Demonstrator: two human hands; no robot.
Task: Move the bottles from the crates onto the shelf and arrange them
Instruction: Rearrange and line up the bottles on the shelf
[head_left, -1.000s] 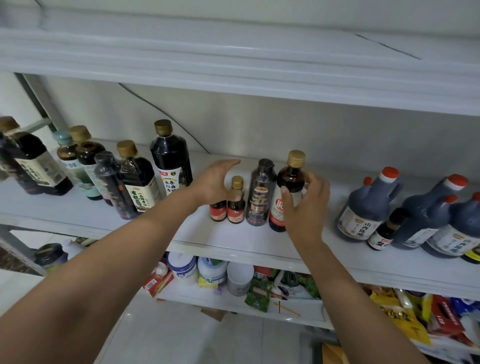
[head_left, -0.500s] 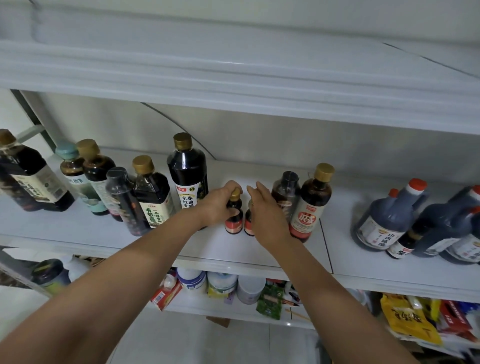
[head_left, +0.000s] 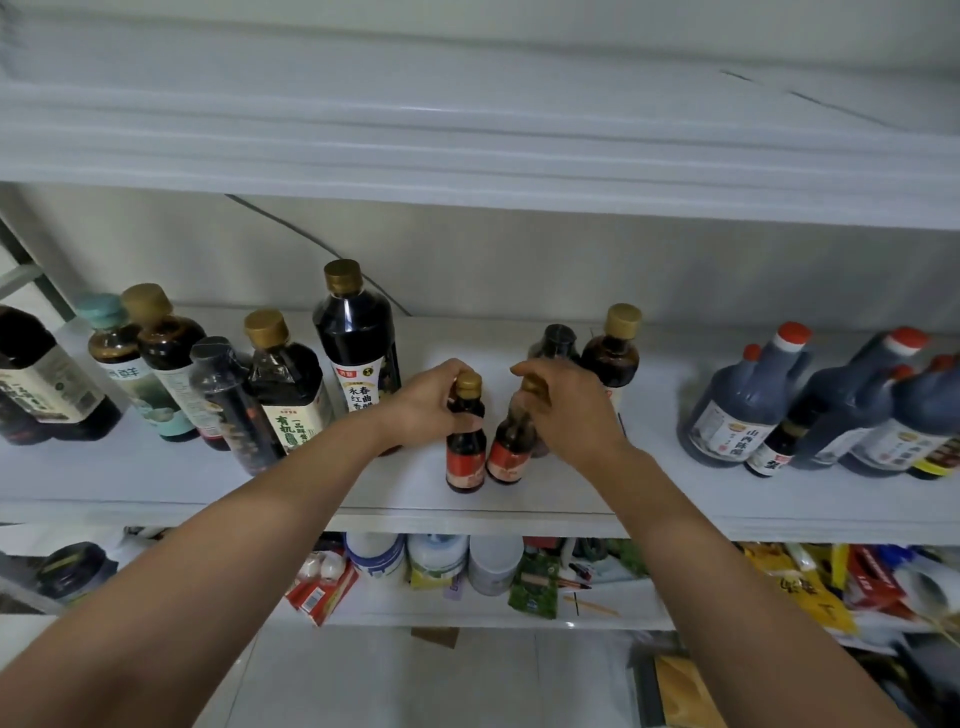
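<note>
Left hand (head_left: 423, 402) grips the neck of a small red-label bottle (head_left: 465, 452), fingers curled round it. Right hand (head_left: 563, 410) curls over the cap of a second small bottle (head_left: 509, 447), which leans left. Both bottles sit just beside each other near the front edge of the white shelf (head_left: 571, 499), between the tall dark bottle (head_left: 358, 353) and the jugs (head_left: 737, 405).

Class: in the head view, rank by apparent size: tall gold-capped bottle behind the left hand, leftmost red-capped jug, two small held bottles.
1. Tall gold-capped bottle and red-capped jug: too close to rank; one taller, one wider.
2. Left small bottle in the left hand and right small bottle in the right hand: alike, smallest.
</note>
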